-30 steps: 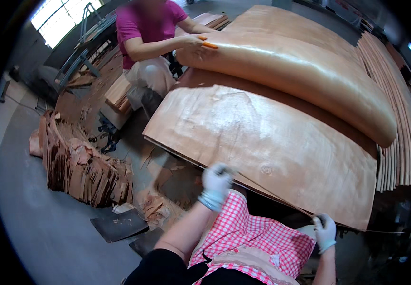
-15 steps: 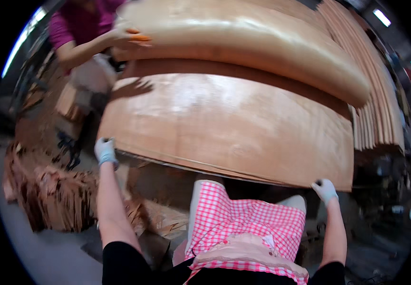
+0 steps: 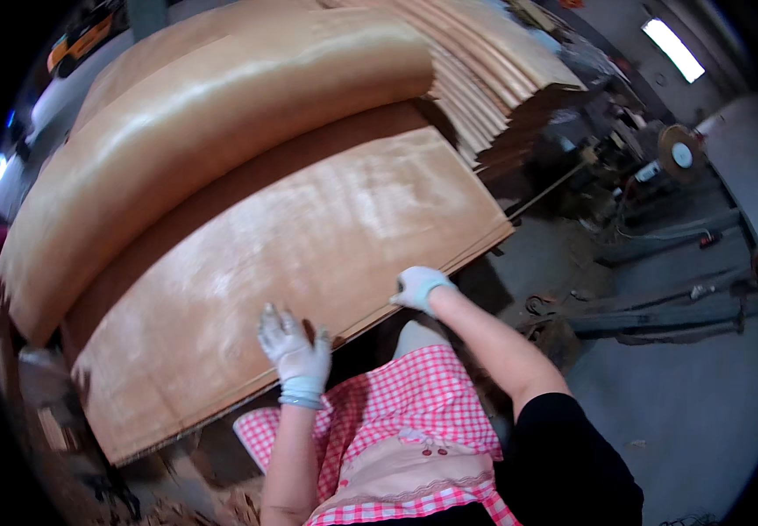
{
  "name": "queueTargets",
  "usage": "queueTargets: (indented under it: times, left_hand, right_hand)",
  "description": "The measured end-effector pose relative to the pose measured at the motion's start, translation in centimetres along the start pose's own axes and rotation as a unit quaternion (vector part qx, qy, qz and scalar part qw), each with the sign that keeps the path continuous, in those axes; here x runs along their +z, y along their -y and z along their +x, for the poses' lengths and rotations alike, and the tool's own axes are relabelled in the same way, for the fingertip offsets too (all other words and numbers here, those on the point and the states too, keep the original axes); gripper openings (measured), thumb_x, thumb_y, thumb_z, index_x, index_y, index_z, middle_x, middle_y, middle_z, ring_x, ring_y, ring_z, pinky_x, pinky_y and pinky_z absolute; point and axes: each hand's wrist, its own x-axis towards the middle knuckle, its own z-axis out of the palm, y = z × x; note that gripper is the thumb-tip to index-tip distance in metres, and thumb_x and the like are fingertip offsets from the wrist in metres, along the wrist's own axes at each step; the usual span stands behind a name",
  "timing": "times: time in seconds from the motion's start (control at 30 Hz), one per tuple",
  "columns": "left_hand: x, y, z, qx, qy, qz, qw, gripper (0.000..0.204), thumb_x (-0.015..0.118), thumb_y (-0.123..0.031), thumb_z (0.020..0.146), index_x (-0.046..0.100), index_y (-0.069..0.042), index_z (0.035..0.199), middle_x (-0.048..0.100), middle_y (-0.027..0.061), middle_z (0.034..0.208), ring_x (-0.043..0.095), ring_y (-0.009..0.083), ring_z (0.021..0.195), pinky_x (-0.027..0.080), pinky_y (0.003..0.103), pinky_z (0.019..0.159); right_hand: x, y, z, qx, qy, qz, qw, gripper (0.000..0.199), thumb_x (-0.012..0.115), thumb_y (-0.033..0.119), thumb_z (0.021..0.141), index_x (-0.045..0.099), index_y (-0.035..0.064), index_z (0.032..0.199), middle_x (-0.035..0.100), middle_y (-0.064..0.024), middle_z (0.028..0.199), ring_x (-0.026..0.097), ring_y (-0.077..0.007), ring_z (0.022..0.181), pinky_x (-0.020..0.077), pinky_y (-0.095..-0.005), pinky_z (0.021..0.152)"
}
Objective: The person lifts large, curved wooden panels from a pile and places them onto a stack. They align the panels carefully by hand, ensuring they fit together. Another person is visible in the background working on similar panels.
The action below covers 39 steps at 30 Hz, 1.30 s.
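Left hand [image 3: 294, 349]: gloved in pale fabric, fingers spread wide and laid flat on the top veneer sheet [image 3: 309, 254], close to its near edge. It presses on the surface and clasps nothing.

Right hand [image 3: 418, 287]: likewise gloved, closed over the same near edge of the sheet further to the right, fingers curled around the rim — the grip looks narrow, the thumb side hidden under the glove.

The top veneer sheet is a large, thin, light-brown panel with pale chalky streaks, lying flat on a stack of similar sheets [image 3: 177, 434]; the layered edges of the stack show along the near side. The sheet's right corner sticks out past the stack, just beyond the right hand.

Behind it, touching along its far edge, a second veneer sheet [image 3: 221, 114] is curled over into a long rolled hump running across the pile. Further back to the right stands a tall stack of veneer [image 3: 493, 79], edges fanned out.

The person wears a red-and-white checked apron [image 3: 396, 430] over dark clothing. To the right, on the grey concrete floor [image 3: 703, 394], lie metal rails [image 3: 668, 307] and machinery parts — details blurred.
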Motion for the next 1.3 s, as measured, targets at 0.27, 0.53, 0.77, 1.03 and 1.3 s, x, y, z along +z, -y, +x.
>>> queueTargets:
  times: [0.27,0.53,0.77,1.03,1.3]
  left_hand:
    - [3.3,-4.8,1.9,-0.051,0.078,-0.006,0.996,0.11,0.08,-0.043,0.064,0.024,0.001,0.148,0.026,0.0243,0.152,0.021,0.036,0.142,0.012,0.046,0.118]
    - [3.7,-4.5,1.4,-0.048,0.097,0.02,0.994,0.111,0.081,-0.039,0.063,0.022,0.0,0.149,0.024,0.021,0.154,0.018,0.0342,0.144,0.012,0.043,0.118]
    - [4.3,-5.6,1.3,-0.055,0.095,0.004,0.994,0.112,0.082,-0.041,0.061,0.025,0.002,0.147,0.026,0.0226,0.152,0.021,0.0367,0.142,0.011,0.045,0.119]
    - [1.3,-8.8,-3.5,0.056,0.077,-0.206,0.974,0.035,0.07,-0.035,0.081,0.067,-0.007,0.101,0.067,0.0167,0.094,0.064,0.0326,0.087,0.051,0.04,0.079]
    - [-4.0,-4.3,-7.5,-0.018,-0.028,-0.552,0.833,0.01,0.069,-0.004,0.077,0.066,-0.002,0.086,0.062,0.0079,0.081,0.059,0.0191,0.077,0.049,0.03,0.07]
  right_hand:
    - [-1.3,-9.3,0.0,-0.008,-0.041,0.111,0.993,0.034,0.062,0.034,0.082,0.071,0.01,0.105,0.068,-0.0177,0.105,0.064,-0.0346,0.1,0.05,-0.0429,0.088]
    - [-6.8,-29.3,0.3,0.161,-0.117,0.024,0.98,0.03,0.063,0.027,0.085,0.067,0.0113,0.11,0.066,-0.0147,0.113,0.062,-0.0329,0.106,0.049,-0.0414,0.091]
    - [-1.9,-33.2,1.2,0.357,-0.343,0.265,0.827,0.04,0.063,0.027,0.086,0.063,0.0017,0.116,0.063,-0.0224,0.116,0.057,-0.0383,0.113,0.0461,-0.0422,0.095]
    - [3.3,-8.3,-7.2,-0.073,-0.37,0.396,0.837,0.022,0.064,0.017,0.088,0.063,-0.0018,0.1,0.065,-0.0188,0.098,0.062,-0.029,0.09,0.0484,-0.0384,0.081]
    - [4.0,11.1,-15.4,-0.27,-0.086,0.579,0.764,0.024,0.065,0.013,0.091,0.056,-0.0006,0.109,0.053,-0.0212,0.132,0.057,-0.0194,0.11,0.0468,-0.0317,0.093]
